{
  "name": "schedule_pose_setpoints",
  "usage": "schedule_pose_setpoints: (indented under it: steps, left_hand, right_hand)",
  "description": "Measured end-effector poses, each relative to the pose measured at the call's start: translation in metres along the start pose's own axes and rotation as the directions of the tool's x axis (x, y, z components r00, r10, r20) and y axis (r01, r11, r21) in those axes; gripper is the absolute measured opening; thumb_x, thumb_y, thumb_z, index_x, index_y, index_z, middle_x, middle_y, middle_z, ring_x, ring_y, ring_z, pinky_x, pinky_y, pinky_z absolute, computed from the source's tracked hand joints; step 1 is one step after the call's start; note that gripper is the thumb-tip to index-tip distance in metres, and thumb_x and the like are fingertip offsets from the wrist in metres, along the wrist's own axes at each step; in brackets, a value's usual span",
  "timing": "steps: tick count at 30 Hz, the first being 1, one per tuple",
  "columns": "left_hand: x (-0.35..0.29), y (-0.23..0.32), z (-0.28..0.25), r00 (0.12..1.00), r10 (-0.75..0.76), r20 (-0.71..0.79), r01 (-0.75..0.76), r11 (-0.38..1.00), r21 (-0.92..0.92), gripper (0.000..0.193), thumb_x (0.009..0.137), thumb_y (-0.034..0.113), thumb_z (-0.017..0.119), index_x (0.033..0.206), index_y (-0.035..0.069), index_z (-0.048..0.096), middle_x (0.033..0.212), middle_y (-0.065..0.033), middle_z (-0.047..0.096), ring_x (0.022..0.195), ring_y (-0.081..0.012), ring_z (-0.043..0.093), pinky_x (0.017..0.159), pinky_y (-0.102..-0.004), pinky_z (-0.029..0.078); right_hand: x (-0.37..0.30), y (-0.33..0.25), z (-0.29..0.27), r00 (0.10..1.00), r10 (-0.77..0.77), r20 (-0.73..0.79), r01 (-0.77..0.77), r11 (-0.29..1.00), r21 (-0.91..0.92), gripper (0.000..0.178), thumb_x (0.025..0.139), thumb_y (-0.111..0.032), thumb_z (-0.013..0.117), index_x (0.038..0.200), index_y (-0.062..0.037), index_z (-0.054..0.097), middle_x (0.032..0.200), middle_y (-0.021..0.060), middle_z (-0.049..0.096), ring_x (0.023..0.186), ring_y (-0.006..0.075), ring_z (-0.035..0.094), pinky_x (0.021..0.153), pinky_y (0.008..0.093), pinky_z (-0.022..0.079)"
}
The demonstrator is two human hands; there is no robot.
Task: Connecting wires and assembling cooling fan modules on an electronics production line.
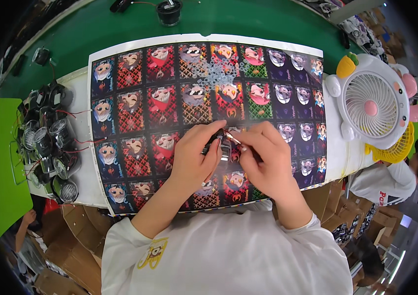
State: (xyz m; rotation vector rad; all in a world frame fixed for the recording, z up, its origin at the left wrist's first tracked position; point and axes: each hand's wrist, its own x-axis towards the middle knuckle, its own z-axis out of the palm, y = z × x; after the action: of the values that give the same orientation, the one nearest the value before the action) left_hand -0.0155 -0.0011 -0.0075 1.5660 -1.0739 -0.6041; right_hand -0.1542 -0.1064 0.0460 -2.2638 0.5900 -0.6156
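Note:
Over the middle of a printed sheet [135,125] covered with cartoon cards, my two hands meet. My left hand [194,152] is closed around a small black part with a clear, cup-like body [224,153]. The fingers of my right hand [268,157] pinch a thin wire with a pale tip [232,139] against the top of that part; the fingers partly hide where they touch. Just beyond my hands, a loose pile of small translucent rings [219,73] lies on the sheet.
At the left is a heap of black-and-clear units [47,142] with red wires. A white animal-shaped fan [371,105] and a yellow basket [400,147] stand at the right. Behind runs a green surface [258,22] with a black cup [168,14]. Another person [390,182] is at right.

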Motion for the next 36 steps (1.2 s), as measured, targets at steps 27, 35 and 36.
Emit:
schedule_pose_setpoints:
  steps: [27, 35, 36]
  left_hand:
    - [-0.006, -0.01, 0.0, 0.998, -0.057, -0.041, 0.051, 0.988, -0.145, 0.03, 0.09, -0.004, 0.053, 0.118, 0.0, 0.063, 0.094, -0.0153, 0.066, 0.084, -0.0246, 0.065, 0.079, -0.0324, 0.05]
    - [-0.026, 0.015, -0.039, 0.913, -0.404, -0.054, 0.249, 0.657, -0.712, 0.021, 0.089, -0.008, 0.051, 0.108, -0.002, 0.059, 0.108, -0.0125, 0.062, 0.102, -0.0183, 0.059, 0.097, -0.0304, 0.043]
    - [-0.03, 0.016, -0.04, 0.945, -0.322, -0.057, 0.24, 0.802, -0.547, 0.023, 0.087, -0.01, 0.054, 0.107, -0.002, 0.059, 0.107, -0.0117, 0.062, 0.101, -0.0181, 0.059, 0.096, -0.0304, 0.043]
  right_hand:
    - [0.032, 0.032, -0.015, 0.989, 0.025, 0.146, -0.021, 0.999, -0.033, 0.018, 0.077, 0.008, 0.059, 0.092, 0.0002, 0.066, 0.082, 0.0146, 0.059, 0.073, 0.0294, 0.06, 0.065, 0.0373, 0.048]
    - [0.034, 0.052, -0.016, 0.998, -0.046, -0.032, 0.023, 0.862, -0.506, 0.017, 0.081, -0.001, 0.064, 0.098, -0.0015, 0.061, 0.084, 0.0147, 0.056, 0.079, 0.0331, 0.059, 0.072, 0.041, 0.049]
    - [0.041, 0.054, -0.01, 0.998, -0.057, -0.01, 0.048, 0.913, -0.406, 0.014, 0.082, -0.003, 0.065, 0.095, -0.0016, 0.061, 0.083, 0.0145, 0.056, 0.079, 0.0335, 0.06, 0.071, 0.0421, 0.049]
